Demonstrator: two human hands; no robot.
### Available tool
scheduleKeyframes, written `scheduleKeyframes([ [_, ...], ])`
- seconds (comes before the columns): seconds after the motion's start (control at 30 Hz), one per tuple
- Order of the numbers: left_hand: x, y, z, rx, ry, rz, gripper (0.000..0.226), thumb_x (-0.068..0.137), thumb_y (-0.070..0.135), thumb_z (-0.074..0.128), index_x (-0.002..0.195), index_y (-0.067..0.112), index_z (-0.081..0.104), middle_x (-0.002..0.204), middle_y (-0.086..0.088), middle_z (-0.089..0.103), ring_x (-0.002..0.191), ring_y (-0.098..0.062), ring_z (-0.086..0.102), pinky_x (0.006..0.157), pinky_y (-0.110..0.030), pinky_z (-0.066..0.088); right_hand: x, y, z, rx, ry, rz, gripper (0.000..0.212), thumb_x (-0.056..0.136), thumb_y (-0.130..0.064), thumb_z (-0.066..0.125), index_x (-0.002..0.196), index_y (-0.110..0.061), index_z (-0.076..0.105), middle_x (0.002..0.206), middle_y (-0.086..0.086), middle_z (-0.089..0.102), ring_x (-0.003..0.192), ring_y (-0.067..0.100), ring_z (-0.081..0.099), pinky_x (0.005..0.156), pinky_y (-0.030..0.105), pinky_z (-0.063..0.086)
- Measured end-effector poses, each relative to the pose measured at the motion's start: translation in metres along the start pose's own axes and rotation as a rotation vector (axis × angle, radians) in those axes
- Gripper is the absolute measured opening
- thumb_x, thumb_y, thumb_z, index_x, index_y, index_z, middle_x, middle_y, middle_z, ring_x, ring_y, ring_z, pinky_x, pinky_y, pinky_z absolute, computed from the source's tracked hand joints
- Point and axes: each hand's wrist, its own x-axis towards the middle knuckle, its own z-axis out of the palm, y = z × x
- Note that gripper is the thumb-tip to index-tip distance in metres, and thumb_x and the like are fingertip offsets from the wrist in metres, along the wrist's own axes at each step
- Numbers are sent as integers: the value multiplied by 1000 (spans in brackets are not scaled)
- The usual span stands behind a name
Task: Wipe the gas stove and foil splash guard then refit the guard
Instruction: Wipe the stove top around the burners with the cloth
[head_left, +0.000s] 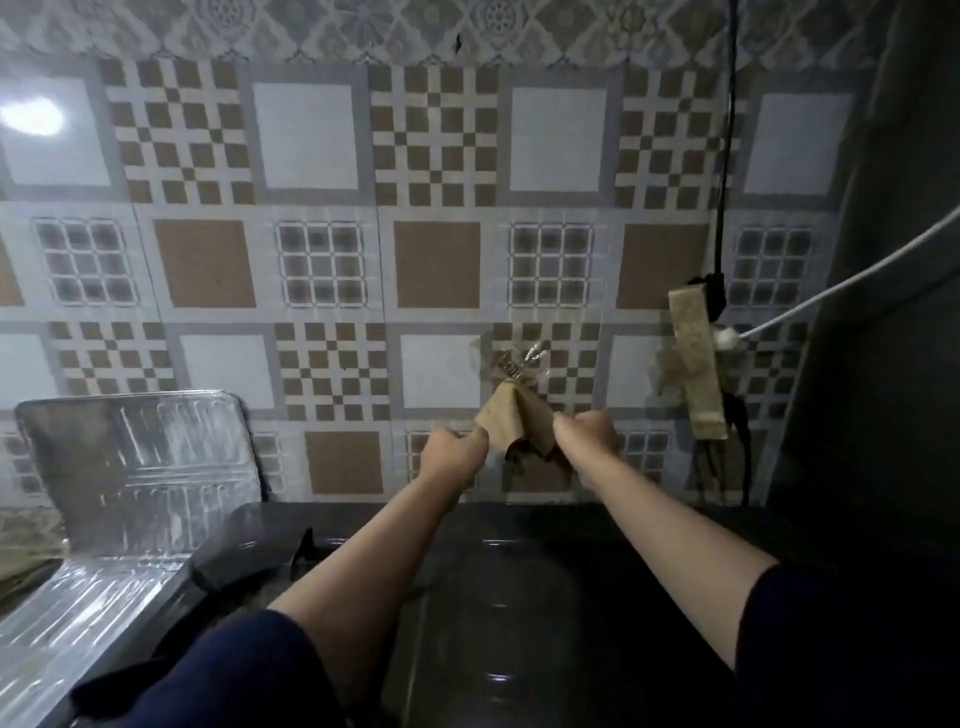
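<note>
Both arms stretched forward over a dark glossy stove (545, 597) toward the tiled wall (322, 249). Left hand (451, 451) curled, pinching the lower left corner of a tan cloth (511, 421); right hand (587, 434) curled likewise, gripping the cloth's right corner. Cloth drawn taut between the two, peaked at the top where it hangs from a wire hook (519, 361) stuck to the wall under a clear patch. Lower edge of the cloth drooping darker between the hands, just above the stove's rear edge.

Foil guard (140, 467) off to the left, well apart from the hands: one panel propped upright against the wall, dull and streaked, another panel lying sloped toward the lower left, shiny and ribbed. Black plastic bag (244, 551) crumpled beside the guard, at the stove's left edge.

To the right, a tan taped strip (696, 364) fastened to the wall, with a black cable (727, 156) running down to it from above and a white cable (857, 273) leading off to the right. Dark blue sleeves (244, 670) at the bottom of the view. Bright light reflection on the tiles at upper left. Far right in deep shadow, contents unclear.
</note>
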Motion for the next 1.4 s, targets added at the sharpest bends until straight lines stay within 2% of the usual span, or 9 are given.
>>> scheduleKeyframes([
  [0.13, 30, -4, 24, -118, 33, -156, 52, 93, 32, 55, 133, 1, 44, 121, -16, 56, 109, -30, 56, 89, -40, 49, 34, 8, 17, 297, -11, 234, 46, 87, -32, 54, 126, -6, 52, 118, 11, 59, 104, 27, 58, 90, 36, 51],
  [0.23, 46, -5, 37, -284, 17, -280, 50, 94, 29, 53, 136, 6, 41, 114, -14, 57, 101, -27, 58, 81, -39, 48, 56, 20, 28, 396, -101, 303, 42, 86, -39, 53, 116, -11, 58, 113, 10, 60, 104, 27, 58, 94, 39, 50],
  [0.43, 59, -3, 45, -537, 5, -397, 43, 89, 16, 61, 129, 5, 48, 85, -8, 62, 67, -17, 58, 73, -37, 45, 115, 59, 46, 448, -188, 388, 73, 45, -49, 76, 110, -18, 64, 107, 12, 67, 97, 32, 63, 91, 47, 51],
  [0.53, 61, 6, 40, -611, 14, -390, 37, 83, 4, 64, 118, -2, 52, 87, -15, 60, 65, -23, 59, 51, -32, 49, 84, 26, 29, 473, -207, 365, 65, 55, -38, 81, 113, -14, 61, 109, 12, 64, 100, 33, 61, 93, 48, 50],
  [0.67, 54, 25, 25, -646, -14, -303, 34, 85, -2, 58, 119, -1, 56, 104, -23, 63, 91, -36, 65, 70, -45, 58, 53, -18, 8, 435, -78, 112, 43, 83, -28, 69, 120, -11, 58, 112, 4, 61, 105, 25, 56, 97, 38, 47],
  [0.87, 31, 68, -8, -467, 8, -52, 32, 91, 1, 52, 117, 19, 50, 109, -11, 56, 105, -32, 56, 91, -51, 53, 25, -62, -18, 286, -9, -212, 46, 93, -26, 55, 136, -14, 45, 135, 4, 54, 119, 22, 53, 101, 34, 45],
  [1.13, -35, 96, -48, -72, 27, 100, 27, 91, 5, 51, 111, 20, 42, 93, -7, 53, 84, -23, 60, 76, -41, 59, -46, -86, -27, -25, -2, -336, 40, 93, -17, 48, 133, -10, 45, 129, 9, 55, 116, 29, 54, 93, 31, 45],
  [1.23, -70, 98, -63, -36, -98, 134, 26, 92, 7, 55, 115, 17, 49, 95, -10, 60, 77, -19, 62, 69, -31, 56, -81, -89, -23, 24, -138, -247, 38, 95, -21, 44, 133, -12, 43, 119, 7, 55, 102, 23, 53, 83, 28, 39],
  [1.4, -114, 83, -96, 142, -246, 203, 37, 86, 2, 58, 122, 6, 59, 111, -17, 65, 89, -22, 62, 73, -29, 53, -140, -88, -13, 360, -403, 21, 36, 93, -42, 47, 104, -10, 61, 92, 12, 69, 83, 28, 68, 75, 43, 58],
])
